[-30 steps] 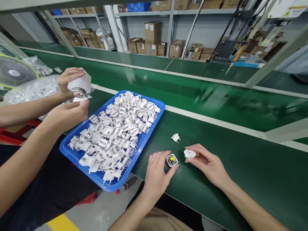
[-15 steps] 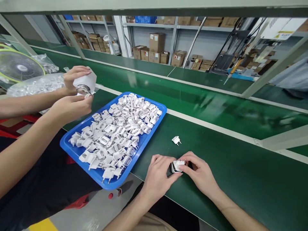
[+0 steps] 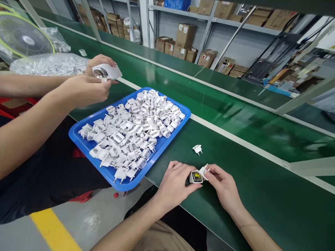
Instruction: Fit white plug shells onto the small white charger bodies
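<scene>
My left hand (image 3: pixel 174 184) grips a small white charger body (image 3: pixel 195 177) with a yellow part showing in its open end, resting on the green belt (image 3: pixel 261 188). My right hand (image 3: pixel 223 186) pinches a white plug cap (image 3: pixel 204 170) held against the body's upper edge. A loose white plug piece (image 3: pixel 197 149) lies on the belt just beyond my hands. To the left, a blue tray (image 3: pixel 86 139) holds a heap of several white plug pieces (image 3: pixel 136 129).
A co-worker's two hands (image 3: pixel 89 89) at the upper left hold a white device with a metal end (image 3: pixel 106 72). Clear bags of white parts (image 3: pixel 49 64) and a fan (image 3: pixel 22 36) sit behind them. Shelves with cardboard boxes (image 3: pixel 185 43) line the back.
My right hand brought the plug cap from apart to against the charger body in my left hand. The view shifted; the co-worker's hands turned their white device lower.
</scene>
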{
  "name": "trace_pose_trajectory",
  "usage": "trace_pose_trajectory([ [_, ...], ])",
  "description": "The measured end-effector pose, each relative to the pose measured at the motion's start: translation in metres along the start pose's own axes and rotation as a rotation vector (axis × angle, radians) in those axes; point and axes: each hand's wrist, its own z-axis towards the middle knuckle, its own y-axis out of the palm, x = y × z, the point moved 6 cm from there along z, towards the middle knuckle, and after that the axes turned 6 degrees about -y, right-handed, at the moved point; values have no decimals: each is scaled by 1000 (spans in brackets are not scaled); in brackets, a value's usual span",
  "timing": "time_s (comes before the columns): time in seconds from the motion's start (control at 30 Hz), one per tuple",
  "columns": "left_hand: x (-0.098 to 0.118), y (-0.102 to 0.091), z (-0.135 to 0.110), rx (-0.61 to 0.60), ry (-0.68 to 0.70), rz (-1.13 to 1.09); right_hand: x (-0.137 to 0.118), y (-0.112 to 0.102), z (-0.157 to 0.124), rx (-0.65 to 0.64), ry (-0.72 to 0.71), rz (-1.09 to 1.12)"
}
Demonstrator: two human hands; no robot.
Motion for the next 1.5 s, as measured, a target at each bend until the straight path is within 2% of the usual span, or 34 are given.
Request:
trace_pose_trajectory([
  [0.3, -1, 0, 0, -20, 24, 10, 1, -3, -2, 61, -64, -14],
  [0.5, -1, 0, -2, -13, 26, 23, 0, -17, -4, 181, -169, 52],
  [0.67, -1, 0, -2, 4, 41, 28, 0, -17, -2, -9, -173, 135],
  [0.77, -1, 0, -2, -9, 41, 29, -9, -21, -4, -27, -250, -53],
  [0.87, 1, 0, -3, -30, 62, 30, -26, -21, -10, 10, -442, -385],
  [0.97, 4, -1, -5, -43, 92, 36, -42, -10, -18, -14, -674, -671],
  [1.07, 6, -2, -5, -54, 102, 32, -47, 2, -21, -59, -771, -806],
  [1.27, 5, -2, -3, -68, 77, 10, -40, 15, -16, -185, -695, -667],
  [1.4, 4, -1, -3, -79, 60, -2, -41, 9, -15, -179, -625, -567],
  [1.5, 5, -2, -3, -71, 56, -1, -42, 5, -14, -180, -573, -571],
])
